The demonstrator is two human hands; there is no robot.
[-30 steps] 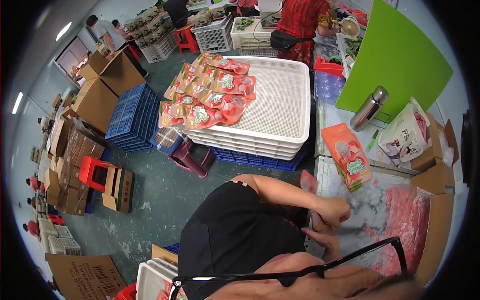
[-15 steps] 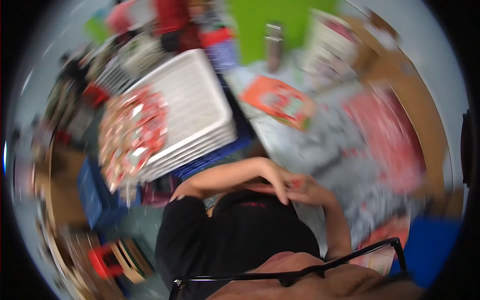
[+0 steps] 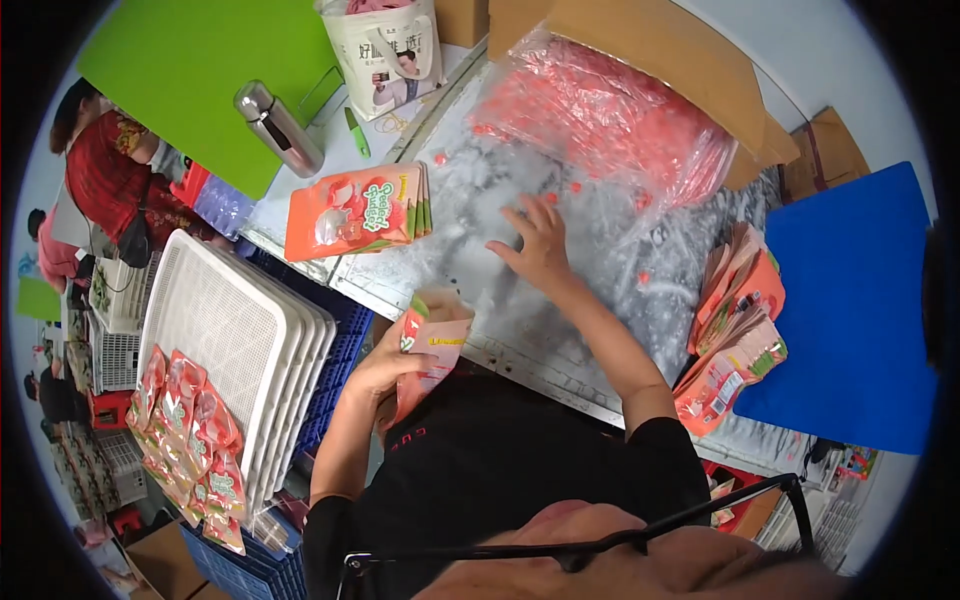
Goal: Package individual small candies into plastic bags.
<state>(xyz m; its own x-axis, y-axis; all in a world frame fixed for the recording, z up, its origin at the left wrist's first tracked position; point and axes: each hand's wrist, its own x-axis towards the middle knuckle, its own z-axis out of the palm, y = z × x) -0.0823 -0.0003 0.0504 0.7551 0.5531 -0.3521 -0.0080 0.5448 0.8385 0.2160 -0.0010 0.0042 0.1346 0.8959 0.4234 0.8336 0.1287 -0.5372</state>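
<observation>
Near the table's front edge, my left hand (image 3: 377,372) grips an upright red and pink pouch (image 3: 440,345), whose top looks parted. Over the grey table my right hand (image 3: 542,243) reaches out, fingers spread and holding nothing. Small red pieces (image 3: 574,188) lie scattered around it. Beyond it, a large clear plastic bag (image 3: 610,115) is full of red pieces. A stack of flat orange-red pouches (image 3: 350,212) rests left of my right hand. More pouches (image 3: 735,330) stand bunched at the table's right side.
Stacked white trays (image 3: 225,330) stand at left, with filled pouches (image 3: 190,430) on top. A steel flask (image 3: 278,128), a green-handled knife (image 3: 357,133) and a white tote bag (image 3: 385,55) are at the back. A blue board (image 3: 850,310) borders the right. Other people are at far left.
My view has swung to the right. My hands, close together in front of my body before, are now apart: the left holds a pouch and the right is stretched over the table.
</observation>
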